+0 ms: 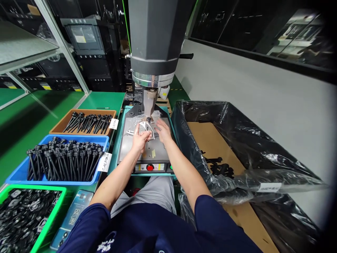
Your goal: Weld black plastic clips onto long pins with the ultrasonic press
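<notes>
My left hand (pixel 140 138) is closed on a small white curved part (pixel 146 127), held over the metal plate (pixel 137 147) of a press machine, right under its metal horn (pixel 150 102). My right hand (pixel 163 130) lies beside it on the plate with fingers spread, touching the plate near the part. Crinkled clear film (pixel 137 120) covers the back of the plate. A small metal fixture piece (pixel 130 132) sits left of my left hand.
The grey press head (pixel 155 38) hangs above. A red button (pixel 150 167) is on the machine front. At left are an orange tray (pixel 88 122) and a blue tray (pixel 63 158) of black long pins, and a green tray (pixel 26 214) of black parts. A bag-lined cardboard box (pixel 223 147) stands at right.
</notes>
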A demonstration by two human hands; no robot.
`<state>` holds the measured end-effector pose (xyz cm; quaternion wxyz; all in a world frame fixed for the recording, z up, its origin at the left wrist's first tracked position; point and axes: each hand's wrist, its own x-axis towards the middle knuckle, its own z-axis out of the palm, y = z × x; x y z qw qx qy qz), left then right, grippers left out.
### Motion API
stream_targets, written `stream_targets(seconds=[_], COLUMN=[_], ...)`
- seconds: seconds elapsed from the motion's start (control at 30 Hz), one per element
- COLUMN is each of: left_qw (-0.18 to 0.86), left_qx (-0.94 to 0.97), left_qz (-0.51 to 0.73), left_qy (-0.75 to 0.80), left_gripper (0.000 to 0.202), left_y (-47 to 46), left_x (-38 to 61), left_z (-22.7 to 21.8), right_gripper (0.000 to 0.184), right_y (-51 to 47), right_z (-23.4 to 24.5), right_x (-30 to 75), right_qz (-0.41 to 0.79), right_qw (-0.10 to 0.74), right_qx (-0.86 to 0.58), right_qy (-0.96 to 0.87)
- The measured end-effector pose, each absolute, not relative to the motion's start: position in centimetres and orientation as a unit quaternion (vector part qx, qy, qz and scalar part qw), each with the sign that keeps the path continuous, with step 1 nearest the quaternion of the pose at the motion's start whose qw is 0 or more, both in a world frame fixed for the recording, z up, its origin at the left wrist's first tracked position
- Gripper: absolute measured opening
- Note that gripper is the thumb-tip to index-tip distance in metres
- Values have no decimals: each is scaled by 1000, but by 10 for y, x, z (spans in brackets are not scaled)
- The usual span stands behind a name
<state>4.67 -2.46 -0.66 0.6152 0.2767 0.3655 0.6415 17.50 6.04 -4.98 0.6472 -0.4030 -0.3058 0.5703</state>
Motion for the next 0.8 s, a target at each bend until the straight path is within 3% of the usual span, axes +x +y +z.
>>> stream_targets(seconds=[0.37, 0.53, 0.8], left_qw=[620, 619, 634], left_qx=[267, 265, 255], left_qz=[636, 637, 624], left_qy=[372, 375, 379], left_gripper=[112, 106, 66], left_y=[-19, -21, -26], left_x=[48, 47, 43], left_z=[-19, -18, -19], right_gripper=[5, 35, 27], right_y=[43, 45, 43], right_z=[-62, -44, -35], right_x=[192, 198, 199], right_qz=[643, 697, 704], right_qw=[614, 599, 601], right_qx=[-418, -376, -370], right_qy=[-189, -116, -84])
